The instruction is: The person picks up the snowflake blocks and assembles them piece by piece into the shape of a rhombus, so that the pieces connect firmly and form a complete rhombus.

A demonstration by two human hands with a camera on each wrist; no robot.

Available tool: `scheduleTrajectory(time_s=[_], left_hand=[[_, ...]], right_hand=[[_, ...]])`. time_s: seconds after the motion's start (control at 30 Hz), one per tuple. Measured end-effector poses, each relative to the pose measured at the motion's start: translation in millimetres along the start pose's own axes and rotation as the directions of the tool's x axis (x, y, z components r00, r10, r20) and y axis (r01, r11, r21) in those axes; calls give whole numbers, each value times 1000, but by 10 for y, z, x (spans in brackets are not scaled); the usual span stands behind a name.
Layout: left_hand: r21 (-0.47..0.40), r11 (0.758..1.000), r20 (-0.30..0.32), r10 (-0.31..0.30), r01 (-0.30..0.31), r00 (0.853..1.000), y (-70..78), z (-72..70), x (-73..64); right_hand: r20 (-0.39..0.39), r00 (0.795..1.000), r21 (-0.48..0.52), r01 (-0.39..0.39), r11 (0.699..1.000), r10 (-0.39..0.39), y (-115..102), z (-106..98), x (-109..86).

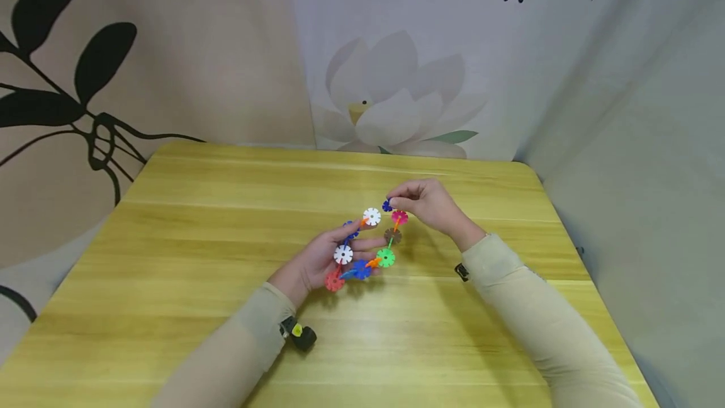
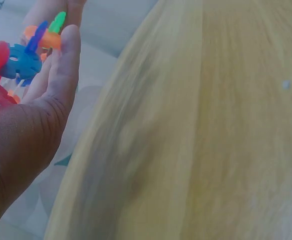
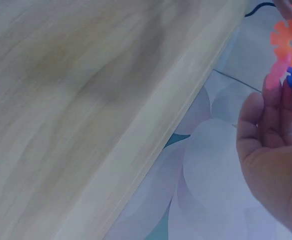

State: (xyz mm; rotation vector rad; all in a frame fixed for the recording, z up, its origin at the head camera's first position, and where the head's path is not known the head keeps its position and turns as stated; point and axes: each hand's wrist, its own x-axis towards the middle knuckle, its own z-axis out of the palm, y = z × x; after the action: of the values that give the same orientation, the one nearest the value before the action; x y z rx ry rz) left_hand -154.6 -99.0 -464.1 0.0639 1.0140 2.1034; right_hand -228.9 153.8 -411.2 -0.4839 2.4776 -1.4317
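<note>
A ring-like chain of slotted plastic snowflake discs is in the head view, with white, red, bright green, brown and orange pieces. My left hand holds it from the left, thumb across a blue disc and fingers extended behind the chain. Its palm side bears a teal-blue disc in the left wrist view. Thumb and fingertips of my right hand pinch a dark blue disc at the upper end, beside a pink disc. An orange disc shows in the right wrist view.
Both hands are above a wood-grain table. Behind its far edge hangs a pale curtain printed with leaves and a lotus. Another pale fabric panel runs along the right side. Each wrist wears a small dark device.
</note>
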Motion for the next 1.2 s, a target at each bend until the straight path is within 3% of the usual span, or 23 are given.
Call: scheduleTrajectory(time_s=[0.2, 0.63, 0.8, 0.93, 1.03, 1.13, 1.2], left_hand=[[2, 1000, -21, 4, -4, 1000, 19, 4, 5], [13, 1000, 28, 6, -7, 1000, 25, 11, 13], [3, 1000, 29, -1, 1, 1000, 17, -5, -12], [-3, 1000, 33, 8, -8, 999, 29, -10, -15], [7, 999, 28, 31, -31, 999, 57, -6, -17], [18, 999, 0, 48, -48, 999, 81, -12, -30], [13, 999, -2, 51, -51, 999, 88, -25, -39]], right_hand=[[22, 997, -63, 76, 995, -74, -15, 39, -27], [4, 977, -207, 208, 956, -211, -52, 162, -59], [4, 973, -220, 226, 949, -231, -60, 199, -85], [8, 975, -225, 219, 949, -223, -87, 177, -103], [-38, 981, -210, 181, 961, -193, -114, 125, -121], [-110, 988, -187, 84, 979, -106, -113, 81, -137], [-119, 993, -140, -5, 990, -12, -87, 70, -134]])
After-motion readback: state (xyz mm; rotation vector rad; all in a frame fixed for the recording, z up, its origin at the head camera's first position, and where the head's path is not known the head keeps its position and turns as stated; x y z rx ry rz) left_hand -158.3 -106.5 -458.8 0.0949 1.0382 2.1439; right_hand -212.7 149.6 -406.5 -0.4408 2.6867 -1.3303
